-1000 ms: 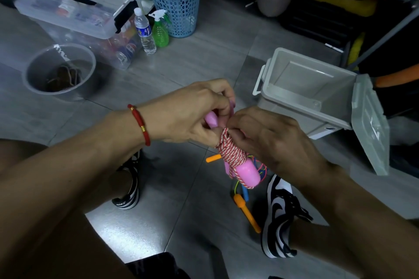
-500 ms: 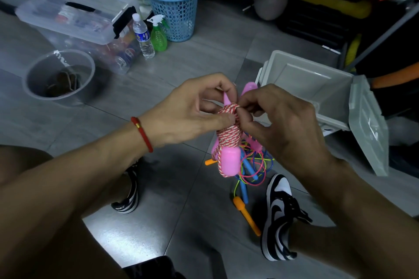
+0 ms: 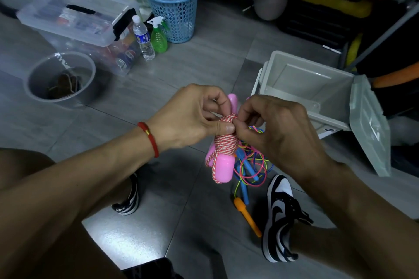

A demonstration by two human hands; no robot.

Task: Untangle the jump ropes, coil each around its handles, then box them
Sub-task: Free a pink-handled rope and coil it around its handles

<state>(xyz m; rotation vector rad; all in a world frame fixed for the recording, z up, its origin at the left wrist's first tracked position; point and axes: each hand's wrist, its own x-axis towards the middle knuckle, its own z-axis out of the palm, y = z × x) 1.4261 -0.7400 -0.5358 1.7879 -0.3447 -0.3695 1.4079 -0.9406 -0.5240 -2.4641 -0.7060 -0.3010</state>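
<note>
I hold the red-white rope point(image 3: 225, 140), almost fully coiled on its pink handles point(image 3: 223, 169), pinched by fingers of left hand point(image 3: 192, 115) and right hand point(image 3: 275, 128), while the other ropes point(image 3: 254, 165) seem tangled on the floor and the grey box point(image 3: 310, 88) waits open

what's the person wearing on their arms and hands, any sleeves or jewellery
Both forearms are bare, with no sleeves in view. The left hand has a red cord bracelet with a small gold bead at the wrist. The right hand shows no rings, watch or glove.
</note>
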